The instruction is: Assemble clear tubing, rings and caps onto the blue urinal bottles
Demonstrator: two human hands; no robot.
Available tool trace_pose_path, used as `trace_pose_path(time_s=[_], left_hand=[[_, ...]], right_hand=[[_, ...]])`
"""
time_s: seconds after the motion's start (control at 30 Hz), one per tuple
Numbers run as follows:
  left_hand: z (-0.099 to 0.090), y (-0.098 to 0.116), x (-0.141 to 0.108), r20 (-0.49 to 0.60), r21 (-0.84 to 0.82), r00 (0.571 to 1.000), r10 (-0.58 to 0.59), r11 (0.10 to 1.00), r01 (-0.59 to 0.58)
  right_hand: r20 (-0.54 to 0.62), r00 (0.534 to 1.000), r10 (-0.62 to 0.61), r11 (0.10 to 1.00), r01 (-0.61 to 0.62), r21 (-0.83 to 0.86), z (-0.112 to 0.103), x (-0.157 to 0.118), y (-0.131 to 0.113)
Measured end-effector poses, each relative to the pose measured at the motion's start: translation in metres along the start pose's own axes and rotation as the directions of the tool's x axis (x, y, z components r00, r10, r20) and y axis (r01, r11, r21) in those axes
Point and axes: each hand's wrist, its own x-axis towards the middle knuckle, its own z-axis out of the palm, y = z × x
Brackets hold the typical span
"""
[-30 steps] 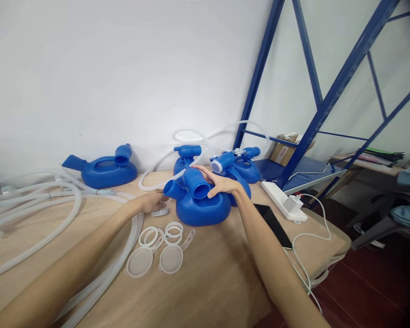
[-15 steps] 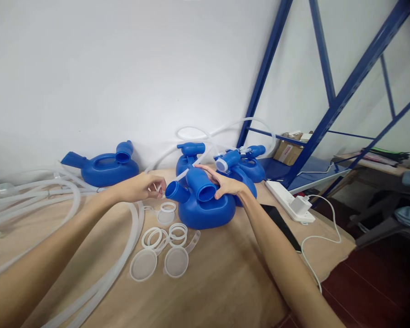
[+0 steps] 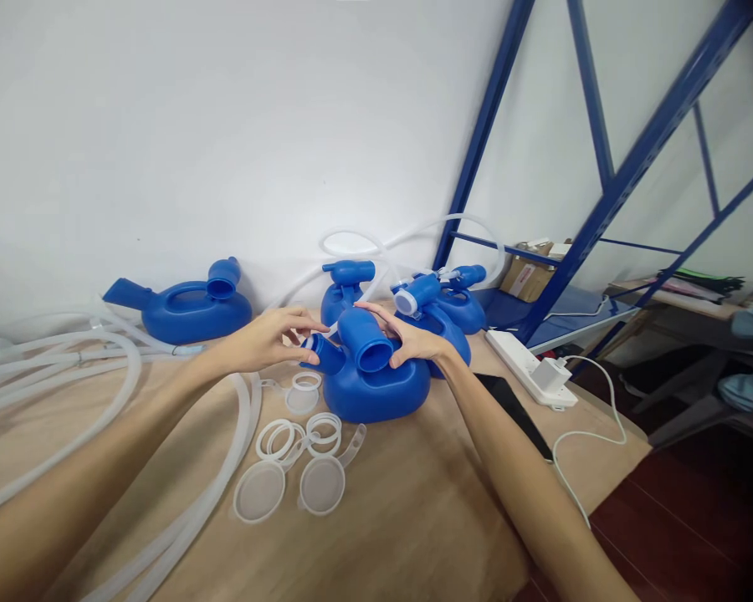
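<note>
A blue plastic bottle with two openings stands at the middle of the table. My right hand is wrapped round the back of its wide neck, whose mouth faces me. At the narrow left spout, my left hand pinches a small whitish piece against the rim; fingers partly hide it. Just left of the bottle lies a clear cap with a ring. Nearer me are several white rings and two round translucent caps with straps.
Coiled clear tubing covers the left side. Another blue bottle stands at the back left, several more behind the held one. To the right are a dark flat object, a white power strip and a blue metal rack.
My left hand has moved right, from beside the spout onto its rim, with the small whitish piece. My right hand keeps its hold on the bottle neck.
</note>
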Motion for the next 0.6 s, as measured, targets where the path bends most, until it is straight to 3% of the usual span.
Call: trace_pose_path(time_s=[0.13, 0.27, 0.37, 0.47, 0.6], left_hand=[[0.017, -0.016, -0.003, -0.097, -0.095, 0.995, 0.03, 0.995, -0.039], [0.017, -0.028, -0.012, -0.173, -0.166, 0.983, -0.069, 0.985, 0.04], [-0.002, -0.049, -0.023, -0.012, 0.031, 0.99, -0.143, 0.989, 0.144], [-0.016, -0.078, -0.035, 0.147, 0.323, 0.963, -0.225, 0.932, 0.168], [-0.005, -0.109, -0.04, 0.188, 0.44, 0.954, -0.234, 0.888, 0.131]], right_hand=[[-0.005, 1.0, 0.012, 1.0, -0.012, 0.007, 0.002, 0.0, -0.001], [-0.023, 1.0, 0.006, 1.0, -0.006, -0.001, 0.003, -0.002, -0.003], [-0.016, 1.0, -0.001, 1.0, 0.001, -0.007, 0.003, -0.002, -0.004], [-0.006, 1.0, -0.005, 1.0, 0.005, 0.009, 0.002, -0.002, -0.003], [0.002, 1.0, -0.005, 1.0, 0.005, 0.031, 0.002, -0.001, -0.001]])
